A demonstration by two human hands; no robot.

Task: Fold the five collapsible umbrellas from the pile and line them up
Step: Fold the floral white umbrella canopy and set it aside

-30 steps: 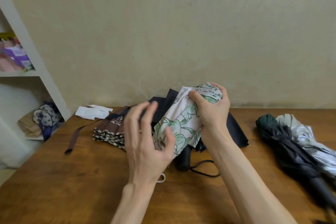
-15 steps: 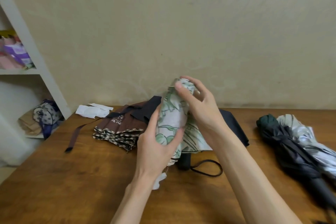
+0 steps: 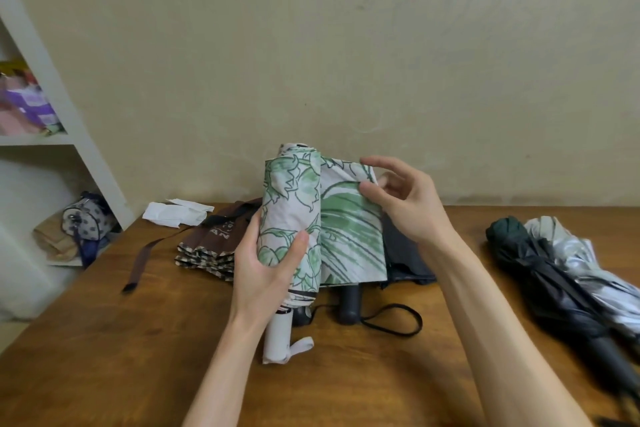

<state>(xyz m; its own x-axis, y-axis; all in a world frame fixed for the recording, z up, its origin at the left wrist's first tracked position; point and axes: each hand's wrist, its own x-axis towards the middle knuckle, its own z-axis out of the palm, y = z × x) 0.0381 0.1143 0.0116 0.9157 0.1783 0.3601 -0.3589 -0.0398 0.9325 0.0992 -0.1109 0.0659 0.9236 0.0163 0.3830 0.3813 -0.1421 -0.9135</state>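
I hold a white umbrella with a green leaf print point(image 3: 294, 204) upright over the table. My left hand point(image 3: 266, 270) grips its rolled body, thumb across the front. My right hand point(image 3: 401, 198) pinches the top corner of a loose flap point(image 3: 349, 229) spread out to the right. Its white handle point(image 3: 277, 336) points down at the table. Behind lie a brown umbrella point(image 3: 214, 246) with a patterned edge and a dark navy umbrella point(image 3: 401, 250) with a black handle point(image 3: 349, 303). At the right lie a dark green umbrella point(image 3: 540, 274) and a silver one point(image 3: 581, 260), side by side.
The wooden table point(image 3: 138, 357) meets a beige wall. A crumpled white paper point(image 3: 176, 213) lies at the back left. A brown strap point(image 3: 142, 262) trails off the brown umbrella. A white shelf unit point(image 3: 69, 135) stands left, with a spotted bag point(image 3: 86, 218) low down.
The leaf-print umbrella has come upright and its cloth is rolled tighter in my left hand. My right hand left the top end and drew one flap out to the right.
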